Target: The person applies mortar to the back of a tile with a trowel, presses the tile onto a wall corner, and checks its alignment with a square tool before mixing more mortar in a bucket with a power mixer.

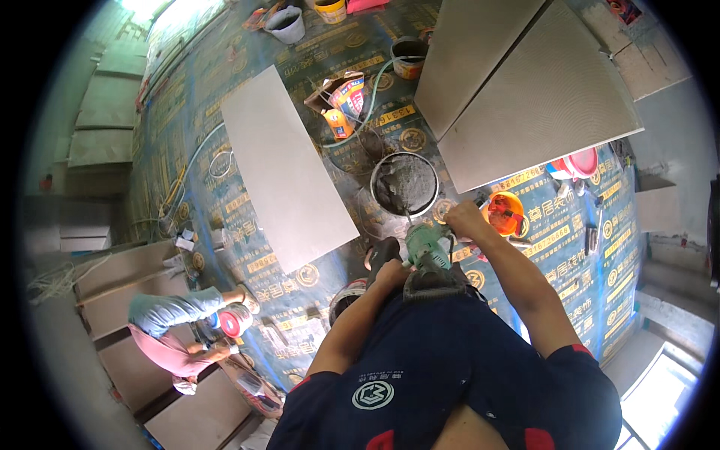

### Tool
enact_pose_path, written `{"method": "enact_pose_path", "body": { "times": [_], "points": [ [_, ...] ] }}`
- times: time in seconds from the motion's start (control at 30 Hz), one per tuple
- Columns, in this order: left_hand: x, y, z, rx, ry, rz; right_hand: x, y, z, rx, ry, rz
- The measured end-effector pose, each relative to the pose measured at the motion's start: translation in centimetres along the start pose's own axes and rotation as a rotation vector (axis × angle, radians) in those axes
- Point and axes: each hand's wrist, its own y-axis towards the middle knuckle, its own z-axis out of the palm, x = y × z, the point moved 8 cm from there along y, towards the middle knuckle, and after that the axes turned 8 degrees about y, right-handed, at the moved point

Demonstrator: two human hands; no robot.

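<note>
A green electric mixing drill (429, 249) stands in front of my body, its shaft reaching down into a round bucket (373, 196) of wet grey mortar (406, 182). My left hand (388, 276) is closed round the drill's left side. On the other side my right hand (465, 220) is closed at the drill's right handle, which the fingers mostly hide. Just right of that hand sits an orange bucket (504, 213) with red-handled tools inside. Another bucket (346, 296) stands by my left forearm, partly covered.
A long pale tile (289, 172) lies left of the mortar bucket. Large tiles (540, 97) rest at the right. Bags (346, 101), a hose (373, 97) and more buckets (285, 26) lie farther off. A co-worker (176, 330) bends over at the lower left beside a red-lidded bucket (235, 320).
</note>
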Motion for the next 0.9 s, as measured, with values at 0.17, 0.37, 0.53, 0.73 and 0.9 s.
{"method": "enact_pose_path", "body": {
  "times": [0.17,0.37,0.53,0.73,0.9],
  "points": [
    [1.2,1.2,-2.0,0.055,0.104,0.037,0.0,0.6,0.2,0.080,0.057,0.101],
    [2.5,1.1,-6.6,0.114,0.214,0.049,2.2,1.2,-1.8,0.169,0.064,0.278],
    [5.5,3.6,-6.4,0.204,0.273,0.110,3.7,2.6,-0.7,0.246,0.116,0.395],
    [8.6,8.7,-3.6,0.233,0.336,0.306,4.0,3.1,-0.2,0.256,0.106,0.488],
    [11.6,11.3,-2.7,0.240,0.389,0.428,5.6,5.0,-1.6,0.227,0.141,0.482]
  ]
}}
